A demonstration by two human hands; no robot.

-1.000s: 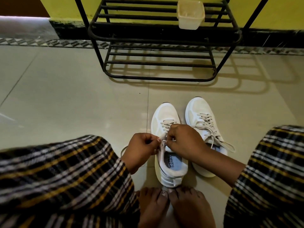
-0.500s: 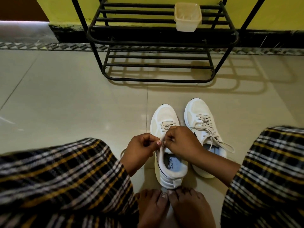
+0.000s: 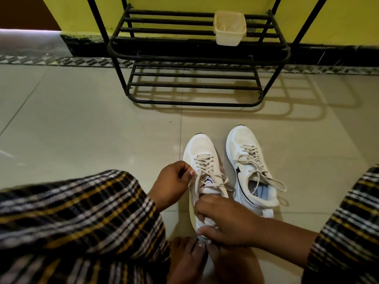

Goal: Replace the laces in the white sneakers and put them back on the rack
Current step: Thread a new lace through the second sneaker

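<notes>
Two white sneakers stand side by side on the tiled floor, toes pointing away from me. The left sneaker [image 3: 200,148] is laced most of the way up, and its cream lace [image 3: 207,171] runs toward both hands. My left hand [image 3: 171,185] pinches one lace end beside the shoe's left edge. My right hand [image 3: 225,220] lies over the heel opening, fingers curled around the other lace end, hiding the collar. The right sneaker [image 3: 244,144] is fully laced, loose ends trailing off its right side.
A black metal shoe rack [image 3: 194,103] stands against the yellow wall ahead, with a small plastic tub [image 3: 229,27] on its upper shelf. My bare feet [image 3: 188,261] sit just behind the left sneaker. Plaid-clad knees flank the view.
My right hand has drawn back from the lace area to the heel of the left sneaker, uncovering the crossed laces and tongue. My left hand stays at the shoe's left side.
</notes>
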